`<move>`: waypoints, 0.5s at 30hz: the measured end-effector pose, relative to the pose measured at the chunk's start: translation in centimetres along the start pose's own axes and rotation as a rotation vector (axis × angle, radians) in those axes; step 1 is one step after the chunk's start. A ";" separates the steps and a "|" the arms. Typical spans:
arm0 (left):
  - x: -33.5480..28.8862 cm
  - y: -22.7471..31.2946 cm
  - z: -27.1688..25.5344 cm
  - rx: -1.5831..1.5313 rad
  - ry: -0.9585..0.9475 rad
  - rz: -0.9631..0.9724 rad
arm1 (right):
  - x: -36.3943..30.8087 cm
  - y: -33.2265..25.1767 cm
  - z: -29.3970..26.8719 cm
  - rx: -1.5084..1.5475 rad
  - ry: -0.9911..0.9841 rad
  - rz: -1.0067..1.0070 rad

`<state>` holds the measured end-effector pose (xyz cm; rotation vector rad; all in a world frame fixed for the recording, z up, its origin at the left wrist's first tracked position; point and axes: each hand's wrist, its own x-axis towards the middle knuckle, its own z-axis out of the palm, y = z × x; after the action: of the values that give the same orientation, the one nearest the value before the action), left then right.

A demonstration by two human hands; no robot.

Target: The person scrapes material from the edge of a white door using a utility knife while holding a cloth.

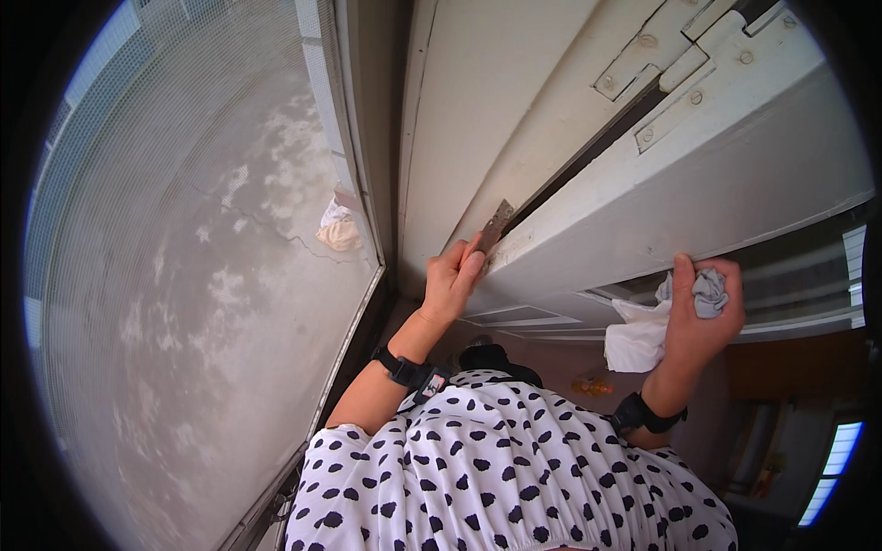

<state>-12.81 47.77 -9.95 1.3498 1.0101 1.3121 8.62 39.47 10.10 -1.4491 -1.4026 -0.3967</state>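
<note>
My left hand (pixel 446 286) is closed, with thumb and fingers pinching a flat, worn brownish metal plate (pixel 497 225). That plate lies against the edge of a cream-painted door (pixel 570 225), beside the dark gap; whether it is fixed there I cannot tell. Crumpled in my right hand (pixel 684 335) is a cloth, with a grey wad (pixel 709 294) showing between thumb and fingers. A white part (pixel 636 342) hangs out on the left side of that hand, close to the door's glass pane (pixel 790 271). Both wrists carry black straps.
A large metal hinge (pixel 695 73) joins the door to the cream frame (pixel 496 83) at the upper right. On the left stands a mesh screen panel (pixel 202 275) with a dark edge. White and peach cloth (pixel 338 225) shows behind it. An orange item (pixel 593 387) lies below.
</note>
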 end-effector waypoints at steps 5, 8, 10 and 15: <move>0.3 0.9 -0.5 -0.043 -0.075 -0.056 | -0.1 0.1 0.0 0.012 0.008 0.010; 0.3 0.9 -0.6 0.019 -0.041 0.014 | -0.1 -0.1 0.0 0.000 0.005 0.003; 0.1 0.9 -0.4 0.024 -0.023 0.025 | -0.2 -0.2 0.1 -0.004 0.008 0.011; 0.0 1.2 -0.5 -0.116 -0.094 -0.118 | -0.3 -0.2 0.3 0.006 0.012 0.025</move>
<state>-13.34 47.55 -8.81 1.2339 0.9213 1.1902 8.25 39.55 9.82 -1.4559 -1.3734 -0.3843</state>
